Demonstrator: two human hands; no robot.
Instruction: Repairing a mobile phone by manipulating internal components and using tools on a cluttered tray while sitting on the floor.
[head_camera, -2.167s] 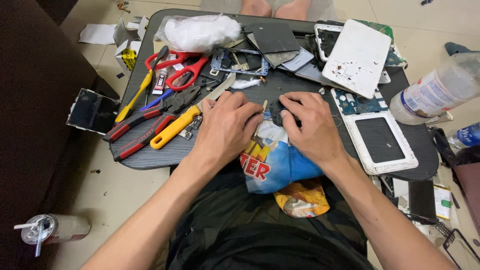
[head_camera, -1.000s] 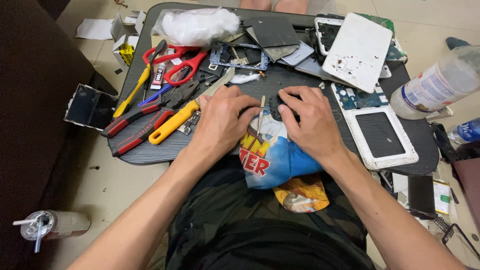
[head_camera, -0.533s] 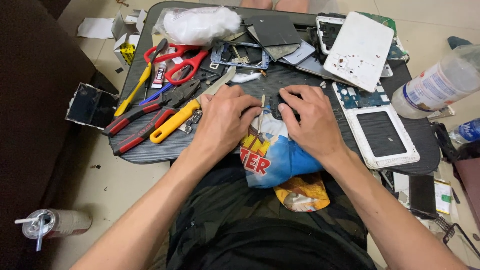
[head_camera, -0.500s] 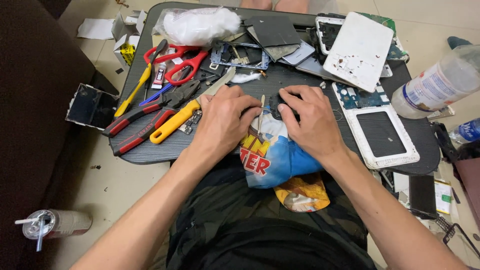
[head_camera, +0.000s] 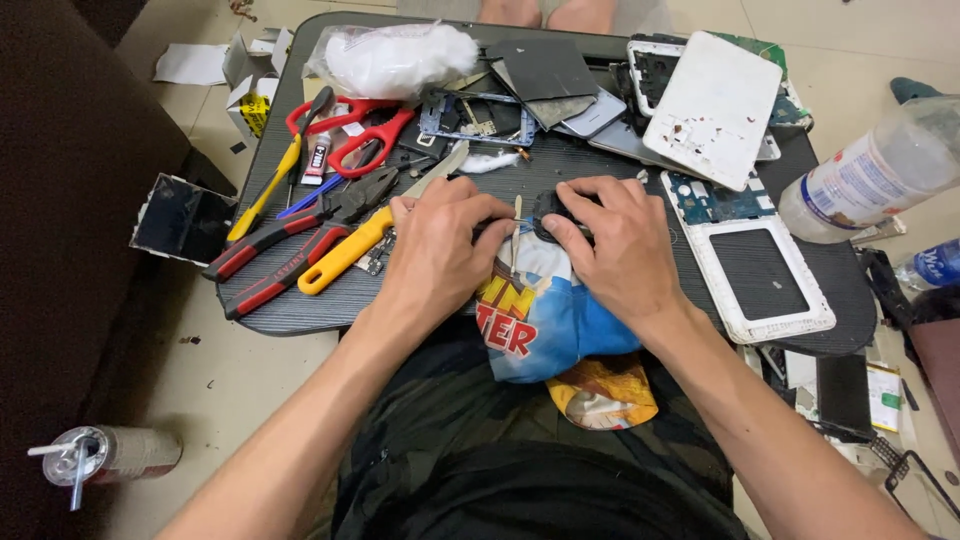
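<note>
My left hand (head_camera: 440, 245) and my right hand (head_camera: 615, 245) rest side by side at the front middle of a dark tray table (head_camera: 300, 315). The right fingers are curled on a small black part (head_camera: 552, 205). A thin pale stick (head_camera: 517, 222) stands between the two hands, and the left fingertips press next to it; what they hold is hidden. Both hands lie on a blue printed snack bag (head_camera: 545, 320) that hangs over the table's near edge.
Left of my hands lie red-handled pliers (head_camera: 290, 250), a yellow-handled tool (head_camera: 345, 255) and red scissors (head_camera: 360, 125). A white tablet frame (head_camera: 760, 265), a white back cover (head_camera: 715, 105) and phone parts fill the right and back. A plastic bottle (head_camera: 870, 175) lies at far right.
Both hands stay at the same spot on the bag, with only slight finger shifts. The camera view has drifted a little.
</note>
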